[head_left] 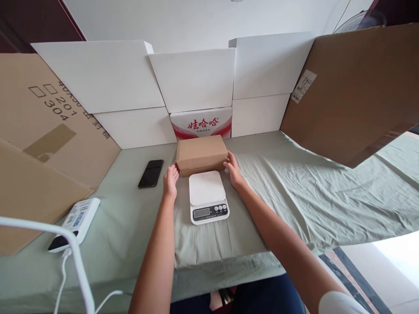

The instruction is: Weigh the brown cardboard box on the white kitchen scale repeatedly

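Observation:
A closed brown cardboard box (200, 152) lies between my two hands, just behind a white kitchen scale (207, 187). My left hand (170, 179) presses against the box's left front corner, thumb side toward it. At the right end of the box, the fingers of my right hand (233, 171) rest on its side. The scale's weighing plate has nothing on it, and its dark display and several buttons face me. To the left of my left hand lies a black smartphone (151, 174), screen up.
White boxes (196, 80) and a red-and-white printed carton (201, 123) stand along the back. Large brown cardboard panels rise at the left (49, 109) and right (353, 91). A white power strip (77, 222) with a white cable (73, 244) sits front left on the green cloth (278, 183).

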Demonstrator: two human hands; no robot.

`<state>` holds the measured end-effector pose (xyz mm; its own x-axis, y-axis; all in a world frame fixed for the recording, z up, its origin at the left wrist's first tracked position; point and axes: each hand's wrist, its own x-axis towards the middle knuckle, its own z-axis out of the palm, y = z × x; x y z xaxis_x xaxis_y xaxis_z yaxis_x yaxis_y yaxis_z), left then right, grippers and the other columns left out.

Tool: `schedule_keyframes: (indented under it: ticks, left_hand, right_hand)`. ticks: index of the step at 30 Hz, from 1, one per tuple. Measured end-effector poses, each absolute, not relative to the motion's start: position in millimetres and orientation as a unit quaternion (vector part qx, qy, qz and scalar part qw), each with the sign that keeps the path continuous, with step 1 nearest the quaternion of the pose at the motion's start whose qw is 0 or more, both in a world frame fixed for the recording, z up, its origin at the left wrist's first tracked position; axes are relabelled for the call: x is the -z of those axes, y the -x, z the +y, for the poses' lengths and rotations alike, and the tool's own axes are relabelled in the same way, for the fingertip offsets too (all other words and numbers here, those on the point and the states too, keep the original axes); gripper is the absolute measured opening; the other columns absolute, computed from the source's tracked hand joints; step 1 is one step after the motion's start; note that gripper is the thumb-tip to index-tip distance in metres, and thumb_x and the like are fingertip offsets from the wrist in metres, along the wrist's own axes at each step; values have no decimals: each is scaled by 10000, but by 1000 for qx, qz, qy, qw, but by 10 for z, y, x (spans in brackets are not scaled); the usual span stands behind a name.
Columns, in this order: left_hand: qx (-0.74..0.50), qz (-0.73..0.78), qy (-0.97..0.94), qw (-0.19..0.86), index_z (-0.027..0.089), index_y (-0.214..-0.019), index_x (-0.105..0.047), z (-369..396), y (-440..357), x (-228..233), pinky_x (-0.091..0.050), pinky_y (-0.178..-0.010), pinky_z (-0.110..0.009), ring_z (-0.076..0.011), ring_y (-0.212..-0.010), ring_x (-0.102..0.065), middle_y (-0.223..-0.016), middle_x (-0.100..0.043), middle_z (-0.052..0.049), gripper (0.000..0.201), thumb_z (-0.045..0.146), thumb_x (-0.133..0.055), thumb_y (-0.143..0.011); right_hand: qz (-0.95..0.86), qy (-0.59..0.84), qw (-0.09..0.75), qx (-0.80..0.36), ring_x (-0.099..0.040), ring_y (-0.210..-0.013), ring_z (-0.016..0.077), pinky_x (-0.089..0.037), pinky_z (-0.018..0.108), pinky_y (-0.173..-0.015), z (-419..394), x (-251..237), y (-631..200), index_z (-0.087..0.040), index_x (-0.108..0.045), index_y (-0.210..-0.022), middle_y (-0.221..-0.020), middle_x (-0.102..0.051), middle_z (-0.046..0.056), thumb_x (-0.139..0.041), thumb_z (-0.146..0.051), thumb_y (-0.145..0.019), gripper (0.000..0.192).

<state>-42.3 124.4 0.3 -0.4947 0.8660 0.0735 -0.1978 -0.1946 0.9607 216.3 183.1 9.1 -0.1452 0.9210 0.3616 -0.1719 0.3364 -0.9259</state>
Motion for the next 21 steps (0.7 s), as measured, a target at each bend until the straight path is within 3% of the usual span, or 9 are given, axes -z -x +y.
schedule_keyframes:
  ticks: [7, 16, 21]
  left_hand:
    - [-716, 491, -341, 360, 126, -1328, -658, 1237, 405, -20, -365, -1172, -471, -348, -1409, -496, -1481, -536, -263, 903, 819, -565, -757]
    - [-747, 441, -389, 311, 151, -1280, -694, 1022, 331, -215, -380, -1160, -485, -365, -1404, -500, -1419, -604, -235, 877, 820, -614, -719]
    - [-758, 444, -372, 299, 156, -1255, -710, 627, 334, -246, -380, -1154, -521, -379, -1385, -518, -1387, -633, -224, 914, 874, -530, -717]
  right_hand:
    - [-597, 307, 581, -460, -499, -1338, 286, -448, 481, -1105, 1796, -146, -2154, -291, -445, -1396, -1490, -523, 53, -538, -362, -822, 586]
    - [-636, 267, 611, -389, -517, -1309, 313, -455, 488, -1099, 1620, -368, -2253, -317, -427, -1441, -1503, -501, 53, -559, -534, -879, 617]
    - [-661, 263, 586, -387, -487, -1367, 326, -425, 504, -1143, 1305, -401, -2378, -321, -439, -1448, -1505, -498, 67, -564, -634, -890, 652]
